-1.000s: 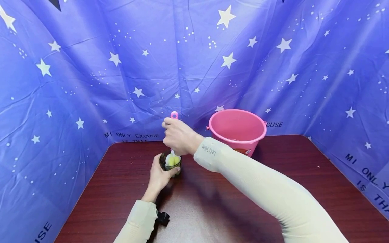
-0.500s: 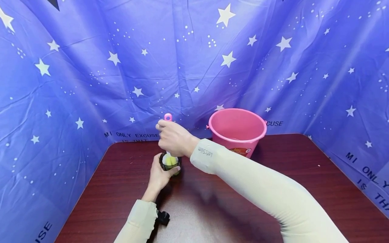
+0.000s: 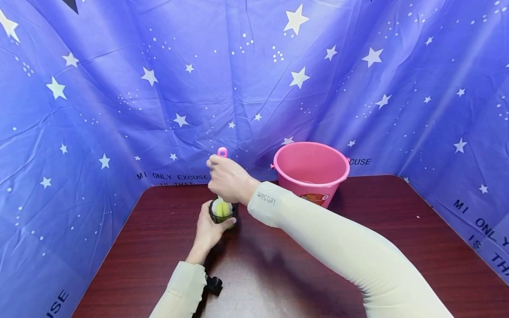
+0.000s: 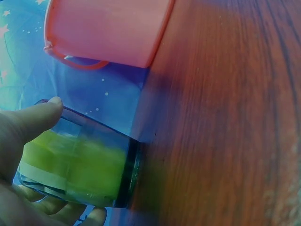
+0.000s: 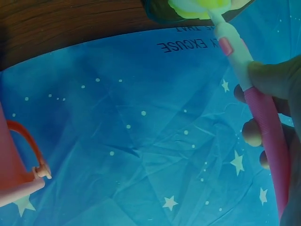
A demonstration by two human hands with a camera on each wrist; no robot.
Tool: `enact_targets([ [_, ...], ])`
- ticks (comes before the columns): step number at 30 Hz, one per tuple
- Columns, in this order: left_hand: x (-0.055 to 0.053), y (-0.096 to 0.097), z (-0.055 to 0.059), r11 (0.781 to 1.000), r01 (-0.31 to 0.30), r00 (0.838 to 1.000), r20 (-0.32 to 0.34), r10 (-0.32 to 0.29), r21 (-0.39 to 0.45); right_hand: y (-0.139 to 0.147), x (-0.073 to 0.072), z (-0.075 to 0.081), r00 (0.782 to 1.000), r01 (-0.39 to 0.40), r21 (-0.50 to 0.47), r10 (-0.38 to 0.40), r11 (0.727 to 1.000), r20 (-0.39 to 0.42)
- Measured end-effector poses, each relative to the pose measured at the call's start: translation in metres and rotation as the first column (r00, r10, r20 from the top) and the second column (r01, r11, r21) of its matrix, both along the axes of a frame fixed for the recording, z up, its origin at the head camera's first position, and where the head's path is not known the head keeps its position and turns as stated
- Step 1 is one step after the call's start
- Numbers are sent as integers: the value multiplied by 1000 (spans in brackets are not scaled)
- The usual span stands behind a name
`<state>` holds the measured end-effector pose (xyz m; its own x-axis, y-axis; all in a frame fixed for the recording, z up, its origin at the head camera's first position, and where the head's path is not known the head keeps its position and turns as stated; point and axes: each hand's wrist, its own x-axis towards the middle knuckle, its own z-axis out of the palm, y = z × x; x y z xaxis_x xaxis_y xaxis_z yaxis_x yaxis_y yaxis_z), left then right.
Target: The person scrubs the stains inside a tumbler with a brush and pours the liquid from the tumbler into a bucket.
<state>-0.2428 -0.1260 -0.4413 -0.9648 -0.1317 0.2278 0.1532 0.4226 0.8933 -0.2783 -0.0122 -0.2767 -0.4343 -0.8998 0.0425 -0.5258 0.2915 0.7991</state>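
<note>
My left hand (image 3: 208, 232) grips a dark tinted glass (image 4: 132, 174) on the table, thumb on the near side and fingers round the far side. Inside the glass sits the yellow and white sponge head (image 3: 223, 209) of a cup brush (image 5: 265, 120). My right hand (image 3: 231, 180) holds the brush from above by its pink and white handle, whose looped end (image 3: 222, 152) pokes out over the fist. Through the glass wall, the left wrist view shows the yellow sponge filling much of the inside. The right hand hides the brush's neck in the head view.
Right of the glass, a pink bucket (image 3: 280, 170) stands near the table's back edge, partly behind the right sleeve (image 3: 338, 234). The dark red wooden table (image 3: 159, 229) is enclosed by a blue star-printed cloth (image 3: 246, 88). A black wrist camera (image 3: 214, 285) sits below the left cuff.
My right hand and the brush have shifted left and slightly down, then back a little to the right. The sponge has moved within the glass. My left hand keeps its place.
</note>
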Motion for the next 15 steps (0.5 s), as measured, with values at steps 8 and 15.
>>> enact_targets([
  [8, -1, 1, -2, 1000, -5, 1000, -18, 5, 1, 3, -7, -3, 996, 76, -51, -73, 996, 48],
  [15, -1, 1, -2, 1000, -2, 999, -47, 3, 18, 7, -10, -4, 989, 136, -80, -130, 987, 75],
])
